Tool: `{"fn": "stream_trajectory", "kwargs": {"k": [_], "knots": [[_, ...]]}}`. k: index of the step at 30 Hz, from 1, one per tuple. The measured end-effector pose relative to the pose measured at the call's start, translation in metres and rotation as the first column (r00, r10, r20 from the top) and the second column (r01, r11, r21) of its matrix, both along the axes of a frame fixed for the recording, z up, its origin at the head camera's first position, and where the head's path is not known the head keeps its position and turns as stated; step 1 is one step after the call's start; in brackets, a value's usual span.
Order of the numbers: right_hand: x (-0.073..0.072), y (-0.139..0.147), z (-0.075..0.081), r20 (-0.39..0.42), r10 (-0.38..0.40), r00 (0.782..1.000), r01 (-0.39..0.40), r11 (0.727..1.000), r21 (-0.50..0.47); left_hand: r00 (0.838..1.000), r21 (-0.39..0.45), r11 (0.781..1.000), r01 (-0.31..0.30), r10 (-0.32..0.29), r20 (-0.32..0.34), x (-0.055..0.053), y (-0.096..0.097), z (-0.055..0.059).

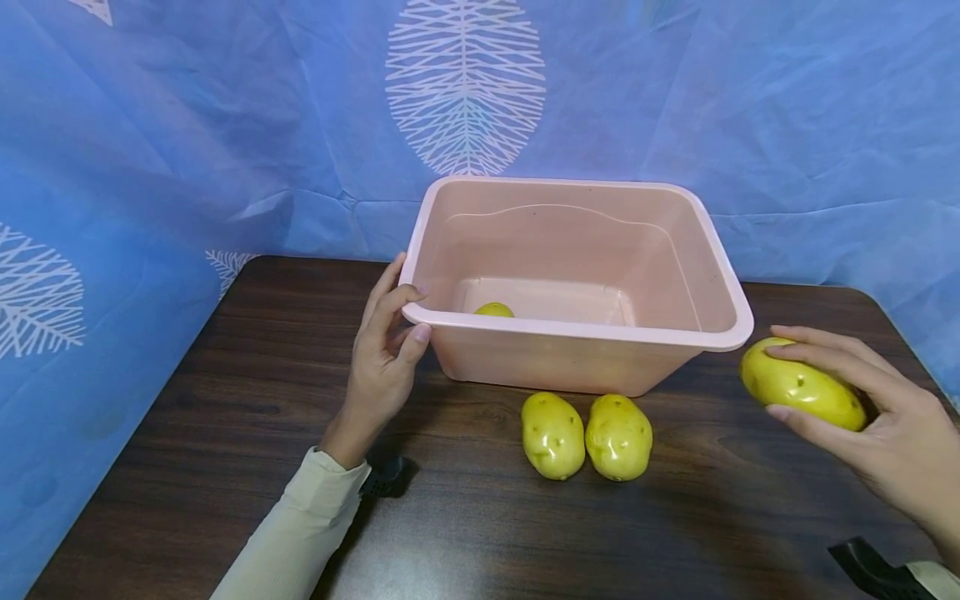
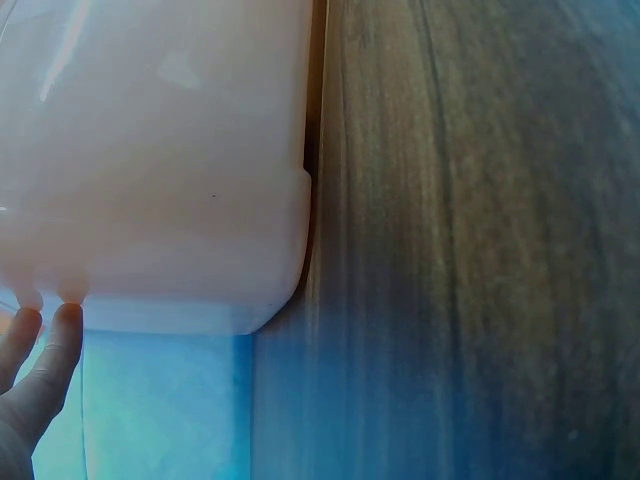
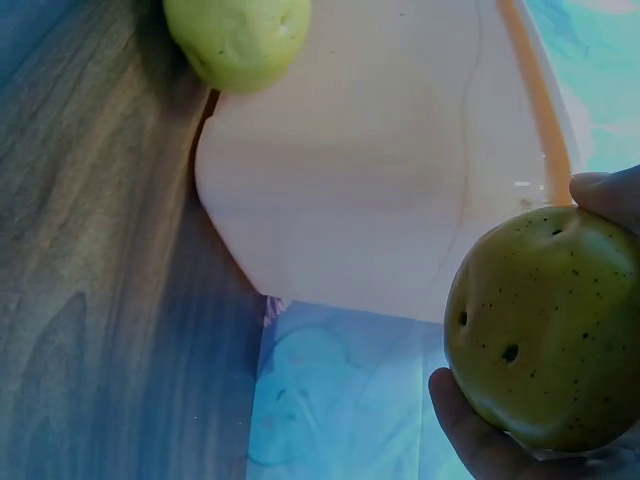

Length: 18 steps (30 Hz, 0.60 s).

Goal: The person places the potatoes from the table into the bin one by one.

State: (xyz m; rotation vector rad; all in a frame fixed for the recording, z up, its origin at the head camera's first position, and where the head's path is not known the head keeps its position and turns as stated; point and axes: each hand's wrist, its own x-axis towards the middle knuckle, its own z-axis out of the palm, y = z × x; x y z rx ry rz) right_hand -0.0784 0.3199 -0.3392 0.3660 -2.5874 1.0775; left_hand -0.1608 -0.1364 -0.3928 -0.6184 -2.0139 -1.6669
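Observation:
My right hand (image 1: 877,408) grips a shiny yellow potato (image 1: 802,383) to the right of a pink plastic tub (image 1: 570,335). In the right wrist view that potato (image 3: 550,330) shows dark pits, with fingertips on opposite sides of it. At the tub's near left corner, my left hand (image 1: 382,350) holds the rim, thumb outside and a fingertip over the edge. Two more potatoes, a left one (image 1: 552,436) and a right one (image 1: 618,437), stand side by side on the table before the tub. Inside the tub, part of a yellow potato (image 1: 495,309) shows above the front rim.
The dark wood-grain table (image 1: 247,417) has rounded far corners. Behind it hangs a blue cloth (image 1: 600,92) with white leaf prints, close to the tub's back. A black wrist strap piece (image 1: 386,477) sits at the left cuff, another (image 1: 877,567) at the right.

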Motion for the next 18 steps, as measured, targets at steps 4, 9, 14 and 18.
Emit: {"fn": "stream_trajectory", "kwargs": {"k": [4,9,14,18], "knots": [[0.002,-0.001,0.005,-0.023,0.024,0.999,-0.024,1.0,-0.005,1.0,0.003,1.0,0.005,-0.005,-0.003,0.0,0.0,0.0],[0.003,-0.003,0.008,-0.038,0.016,0.999,-0.016,1.0,0.002,1.0,0.008,1.0,0.005,-0.005,-0.005,0.0,0.0,-0.001],[0.003,-0.003,0.011,-0.06,0.037,0.997,-0.039,0.999,-0.031,1.0,0.03,0.999,0.017,-0.016,-0.021,-0.001,0.001,-0.002],[0.001,-0.003,0.014,-0.115,0.072,0.991,-0.074,0.997,-0.017,0.999,0.032,0.999,0.017,-0.016,-0.029,-0.002,0.001,-0.003]]}}
